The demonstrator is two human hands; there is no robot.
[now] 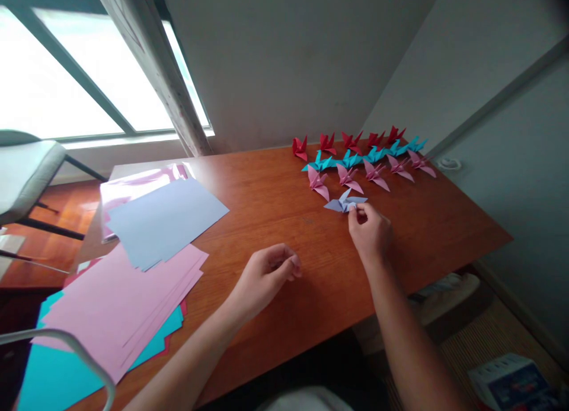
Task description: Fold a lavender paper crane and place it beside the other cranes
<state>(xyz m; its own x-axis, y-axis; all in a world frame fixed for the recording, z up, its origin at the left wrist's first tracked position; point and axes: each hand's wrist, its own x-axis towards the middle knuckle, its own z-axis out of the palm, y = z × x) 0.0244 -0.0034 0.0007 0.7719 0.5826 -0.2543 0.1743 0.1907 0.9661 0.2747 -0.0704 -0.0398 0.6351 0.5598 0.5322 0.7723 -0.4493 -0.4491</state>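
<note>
Between the thumb and fingers of my right hand [370, 228] is the near end of a pale lavender paper crane [343, 204], its wings spread just above or on the table. Beyond it stand rows of folded cranes: pink cranes [374, 172] nearest, turquoise cranes [349, 159] behind them, and red cranes [351, 141] at the back. My left hand [269, 274] hovers over or rests on the wooden table with its fingers curled in; whether anything is inside the curl is hidden.
Left on the table [249, 203] lie lavender sheets [173, 215], pink sheets [120, 304] and turquoise sheets [57, 375], with a shiny plastic packet [142, 182] behind. A pale curved tube [75, 343] crosses the lower left. A chair [31, 179] stands by the window.
</note>
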